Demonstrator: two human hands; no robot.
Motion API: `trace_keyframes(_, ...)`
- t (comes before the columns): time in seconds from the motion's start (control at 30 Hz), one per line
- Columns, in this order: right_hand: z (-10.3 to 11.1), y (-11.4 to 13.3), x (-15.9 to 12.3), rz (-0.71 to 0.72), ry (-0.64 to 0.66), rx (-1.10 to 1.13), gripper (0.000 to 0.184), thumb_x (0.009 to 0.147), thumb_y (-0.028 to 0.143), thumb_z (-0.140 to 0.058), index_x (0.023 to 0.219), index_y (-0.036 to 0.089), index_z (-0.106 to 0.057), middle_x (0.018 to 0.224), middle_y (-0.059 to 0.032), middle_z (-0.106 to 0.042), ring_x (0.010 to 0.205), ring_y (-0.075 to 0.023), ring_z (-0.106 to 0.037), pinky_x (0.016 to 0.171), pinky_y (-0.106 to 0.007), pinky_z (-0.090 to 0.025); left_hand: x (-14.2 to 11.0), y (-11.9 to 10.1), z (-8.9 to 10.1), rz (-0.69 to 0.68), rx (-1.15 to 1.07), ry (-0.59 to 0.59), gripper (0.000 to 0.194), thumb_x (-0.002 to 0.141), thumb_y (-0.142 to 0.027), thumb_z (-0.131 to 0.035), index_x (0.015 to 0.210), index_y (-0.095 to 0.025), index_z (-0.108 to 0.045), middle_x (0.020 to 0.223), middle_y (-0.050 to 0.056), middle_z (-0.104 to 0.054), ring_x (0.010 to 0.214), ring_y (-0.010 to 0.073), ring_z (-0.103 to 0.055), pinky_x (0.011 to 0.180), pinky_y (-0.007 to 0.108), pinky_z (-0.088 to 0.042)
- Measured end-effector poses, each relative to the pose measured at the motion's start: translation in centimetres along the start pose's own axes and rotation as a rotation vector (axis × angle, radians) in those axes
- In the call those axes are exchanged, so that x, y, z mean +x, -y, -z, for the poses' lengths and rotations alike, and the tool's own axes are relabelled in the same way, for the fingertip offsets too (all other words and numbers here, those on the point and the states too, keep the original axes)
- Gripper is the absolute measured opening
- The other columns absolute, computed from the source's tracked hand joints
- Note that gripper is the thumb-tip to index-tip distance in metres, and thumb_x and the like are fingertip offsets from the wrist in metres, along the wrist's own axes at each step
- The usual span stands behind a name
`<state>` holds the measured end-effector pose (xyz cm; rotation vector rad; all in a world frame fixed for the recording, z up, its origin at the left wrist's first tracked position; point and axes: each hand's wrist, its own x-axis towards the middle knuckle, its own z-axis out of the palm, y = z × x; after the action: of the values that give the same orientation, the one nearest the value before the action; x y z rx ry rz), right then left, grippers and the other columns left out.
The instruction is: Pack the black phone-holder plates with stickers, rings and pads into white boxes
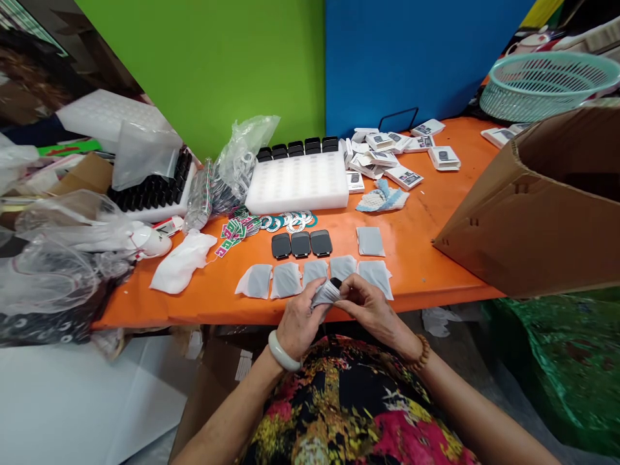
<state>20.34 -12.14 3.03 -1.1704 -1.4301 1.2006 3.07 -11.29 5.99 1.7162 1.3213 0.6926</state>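
Observation:
My left hand point(301, 321) grips a thin white pouch point(325, 294), just above the front edge of the table. A dark flat device point(336, 282) sticks partly out of the pouch's top. My right hand point(372, 309) pinches the pouch at its right side, by the opening. Beyond my hands lies a row of wrapped devices in white pouches point(287, 280), some partly hidden by my fingers. One more wrapped device point(371, 241) lies behind the row on the right. Three bare dark devices point(300, 245) sit side by side behind the row.
A white foam tray point(298, 183) stands at the back with black devices point(296, 148) behind it. Small white boxes point(382, 155) are heaped right of it. Ring-shaped stickers point(295, 221) and small cards point(234, 231) lie left. A cardboard box point(542, 219) stands right, below a basket point(547, 84).

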Motion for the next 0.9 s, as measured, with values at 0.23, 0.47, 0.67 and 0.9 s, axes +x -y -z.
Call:
trace_keyframes(0.23,0.3,0.4,-0.3,0.026,-0.081,-0.169,0.012,0.081,0.026,-0.065,0.075,0.02,-0.056,0.065,0.0029,-0.05,0.058,-0.0121,-0.043,0.053,-0.025,-0.034,-0.3,-0.6,-0.4,0.003,-0.076,-0.004,0.037,0.082,-0.026,-0.061,0.119,-0.024,-0.062,0.108,0.006,-0.07,0.096,0.024,-0.065,0.084,0.03,-0.047)
trace_keyframes(0.47,2.3,0.3,0.5,-0.038,0.114,-0.096,0.034,0.077,0.041,-0.069,0.057,0.019,-0.054,0.065,0.0016,-0.047,0.062,-0.0131,-0.045,0.056,-0.026,-0.035,-0.2,-0.2,-0.1,0.062,-0.188,-0.029,0.037,0.075,-0.017,-0.065,0.111,-0.024,-0.068,0.105,0.005,-0.071,0.098,0.0252,-0.063,0.091,0.032,-0.044)
trace_keyframes(0.67,3.8,0.0,1.0,-0.254,0.111,0.299,0.037,0.068,0.046,-0.076,0.063,0.018,-0.052,0.059,0.0043,-0.046,0.052,-0.0088,-0.038,0.046,-0.022,-0.029,0.0,0.2,0.5,0.114,-0.275,0.162,0.035,0.074,-0.019,-0.066,0.109,-0.019,-0.068,0.093,0.004,-0.071,0.083,0.0209,-0.062,0.076,0.028,-0.047)
trace_keyframes(0.9,5.4,-0.2,1.9,-0.123,-0.307,0.52,0.035,0.071,0.04,-0.076,0.063,0.021,-0.047,0.056,0.0056,-0.044,0.045,-0.0074,-0.037,0.041,-0.021,-0.028,0.4,1.0,0.5,0.413,-0.889,0.352,0.047,0.063,-0.026,-0.081,0.105,-0.013,-0.063,0.085,0.004,-0.068,0.067,0.0115,-0.061,0.061,0.02,-0.048)
